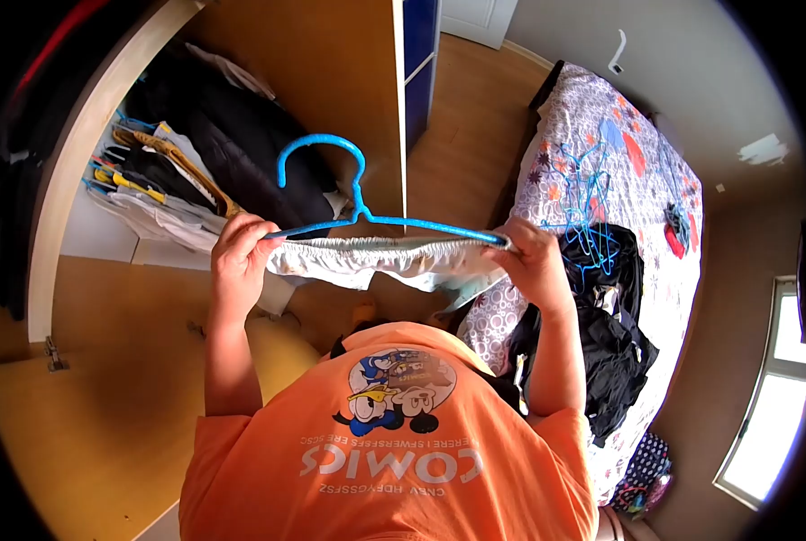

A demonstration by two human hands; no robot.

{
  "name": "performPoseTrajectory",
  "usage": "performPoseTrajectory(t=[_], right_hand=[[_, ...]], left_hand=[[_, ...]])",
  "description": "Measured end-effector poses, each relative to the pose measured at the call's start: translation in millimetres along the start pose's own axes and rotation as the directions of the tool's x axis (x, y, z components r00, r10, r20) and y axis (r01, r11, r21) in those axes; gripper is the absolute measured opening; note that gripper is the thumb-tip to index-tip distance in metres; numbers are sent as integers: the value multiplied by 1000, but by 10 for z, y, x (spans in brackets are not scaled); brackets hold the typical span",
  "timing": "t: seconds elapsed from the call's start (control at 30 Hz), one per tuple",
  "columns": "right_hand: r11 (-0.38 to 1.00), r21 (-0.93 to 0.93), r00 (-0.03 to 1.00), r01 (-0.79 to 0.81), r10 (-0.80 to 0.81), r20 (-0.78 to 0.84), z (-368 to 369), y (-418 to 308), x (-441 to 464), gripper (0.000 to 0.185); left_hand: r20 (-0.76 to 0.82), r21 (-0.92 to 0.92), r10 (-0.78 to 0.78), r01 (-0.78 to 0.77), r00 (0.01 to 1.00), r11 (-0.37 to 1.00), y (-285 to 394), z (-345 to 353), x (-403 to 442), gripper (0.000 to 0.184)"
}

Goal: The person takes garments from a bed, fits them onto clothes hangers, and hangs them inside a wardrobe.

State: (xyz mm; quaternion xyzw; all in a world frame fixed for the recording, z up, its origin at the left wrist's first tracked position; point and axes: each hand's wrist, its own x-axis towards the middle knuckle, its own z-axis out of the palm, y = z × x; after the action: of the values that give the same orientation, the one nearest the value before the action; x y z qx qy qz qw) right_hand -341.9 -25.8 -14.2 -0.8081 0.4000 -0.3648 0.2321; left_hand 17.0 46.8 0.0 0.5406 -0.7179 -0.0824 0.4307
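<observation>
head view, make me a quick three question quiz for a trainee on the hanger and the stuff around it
1. True or false: the left hand and right hand both hold the white garment.
2. Multiple choice: what colour is the held hanger? a) red b) blue c) yellow
3. Fill in: the black clothes lie on the ____.

Key: 1 true; 2 b; 3 bed.

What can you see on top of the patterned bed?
Blue hangers, black clothes and a small dark-and-red item lie on the bed. Whatever lies beneath the black clothes is covered and cannot be seen.
</observation>
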Motion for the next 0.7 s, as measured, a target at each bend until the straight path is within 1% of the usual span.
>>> performPoseTrajectory(t=[0.03, 0.07, 0.1, 0.13, 0.17, 0.2, 0.23, 0.27, 0.33, 0.4, 0.43, 0.47, 0.5, 0.57, 0.63, 0.67, 0.7], right_hand=[[982, 128, 982, -140, 121, 143, 18, 8, -19, 25], [980, 177, 991, -93, 73, 112, 49, -4, -4, 23], [979, 184, 990, -87, 64, 127, 79, -1, 11, 23], [975, 199, 990, -101, 79, 114, 113, 4, 22, 23], [970, 214, 991, -115, 95, 99, 141, 2, 40, 22], [963, 262, 996, -67, 50, 70, 165, -16, 60, 21], [962, 266, 996, -57, 36, 82, 168, -18, 81, 21], [960, 277, 995, -47, 20, 99, 166, -14, 101, 22], [955, 297, 992, -28, -11, 129, 199, -52, 126, 22], [935, 328, 954, -135, 33, 299, 243, -128, 156, 19], [923, 333, 923, -191, 54, 380, 269, -170, 171, 18], [915, 345, 904, -210, 47, 425, 285, -256, 191, 18], [901, 341, 869, -268, 74, 489, 347, -290, 193, 18], [874, 396, 832, -281, 16, 555, 506, -427, 287, 19], [801, 509, 833, -314, -24, 553, 738, -528, 334, 21], [784, 532, 829, -319, -42, 558, 843, -607, 377, 21], [766, 554, 824, -325, -58, 563, 946, -685, 420, 21]], left_hand=[[-10, 7, -8, 8, 1000, 1000, -22, 9, -18, 12], [-54, 36, -1, 3, 999, 999, -43, 14, -39, 11], [-96, 65, 3, 3, 995, 998, -58, 11, -77, 12], [-90, 41, -46, 50, 995, 998, -58, 8, -115, 12], [-99, 49, -57, 62, 993, 997, -12, 2, -142, 12], [-116, 48, -48, 54, 992, 997, 52, -7, -147, 13], [-135, 47, -39, 45, 990, 998, 87, -22, -161, 13], [-148, 60, 5, 4, 989, 998, 67, -39, -176, 15], [-181, 70, -27, 41, 983, 997, -28, -30, -242, 15], [-221, 89, -91, 113, 971, 990, -86, -53, -333, 14], [-234, 96, -92, 118, 968, 988, -123, -86, -384, 14], [-273, 125, -96, 134, 957, 983, -166, -124, -446, 13], [-308, 153, -100, 153, 946, 976, -200, -174, -495, 12], [-329, 176, -126, 192, 936, 965, -260, -290, -563, 10], [-351, 246, -127, 222, 928, 943, -390, -418, -653, 10], [-382, 203, -163, 254, 910, 946, -462, -487, -721, 10], [-391, 207, -165, 261, 905, 943, -504, -569, -752, 10]])
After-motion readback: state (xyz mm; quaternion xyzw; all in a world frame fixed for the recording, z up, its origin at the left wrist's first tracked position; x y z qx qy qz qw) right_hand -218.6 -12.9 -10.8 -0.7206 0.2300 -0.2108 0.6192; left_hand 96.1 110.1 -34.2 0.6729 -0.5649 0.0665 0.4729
